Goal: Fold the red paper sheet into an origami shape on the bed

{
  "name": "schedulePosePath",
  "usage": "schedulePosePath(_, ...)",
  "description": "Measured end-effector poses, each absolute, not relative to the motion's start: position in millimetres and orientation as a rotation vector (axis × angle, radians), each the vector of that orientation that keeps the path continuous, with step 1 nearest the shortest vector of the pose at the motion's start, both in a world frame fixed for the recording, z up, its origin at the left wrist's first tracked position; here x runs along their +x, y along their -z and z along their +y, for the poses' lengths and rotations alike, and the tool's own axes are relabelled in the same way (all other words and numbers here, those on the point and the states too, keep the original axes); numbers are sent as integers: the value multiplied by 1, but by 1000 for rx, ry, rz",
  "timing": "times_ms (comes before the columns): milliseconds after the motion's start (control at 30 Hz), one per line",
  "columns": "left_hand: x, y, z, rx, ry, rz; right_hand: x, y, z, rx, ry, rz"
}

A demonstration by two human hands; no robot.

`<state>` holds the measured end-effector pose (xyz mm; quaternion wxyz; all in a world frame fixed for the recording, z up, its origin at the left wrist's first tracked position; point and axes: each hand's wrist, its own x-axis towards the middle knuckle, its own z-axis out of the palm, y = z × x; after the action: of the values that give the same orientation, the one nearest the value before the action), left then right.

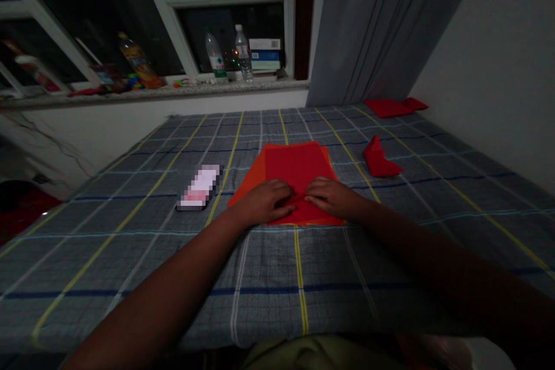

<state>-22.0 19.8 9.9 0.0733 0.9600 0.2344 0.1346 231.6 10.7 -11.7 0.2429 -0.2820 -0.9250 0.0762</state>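
On my head view, the only feed I have, the red sheet [297, 165] lies flat in front of the body, on top of orange paper [250, 180] that shows along its left side, all of it on the checked cloth [143, 254]. I judge the step in hand to be a small fold or crease at the sheet's near part, since both sets of fingertips meet the paper there. As I see it, the next move calls for light, even pressure from both sides, with the fold lined up before it is pressed down.

I read the left hand [273, 199] as palm down, its fingers bent together and its thumb reaching toward the middle. The right hand [332, 195] mirrors it, fingers curled inward, thumb beneath; a narrow gap separates the two. I cannot tell whether either thumb and finger are clamped on the paper or merely rest on it. The left forearm [165, 295] and right forearm [433, 251] slant in from the lower corners.

I have a phone [200, 187] to the left of the paper, and a folded red piece [378, 162] standing to the right, well apart from the right hand.
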Motion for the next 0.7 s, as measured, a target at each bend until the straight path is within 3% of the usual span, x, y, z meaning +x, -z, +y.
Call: schedulePosePath(700,-35,7,43,2519,-569,1136,245,15,26,-1126,-360,-2413)
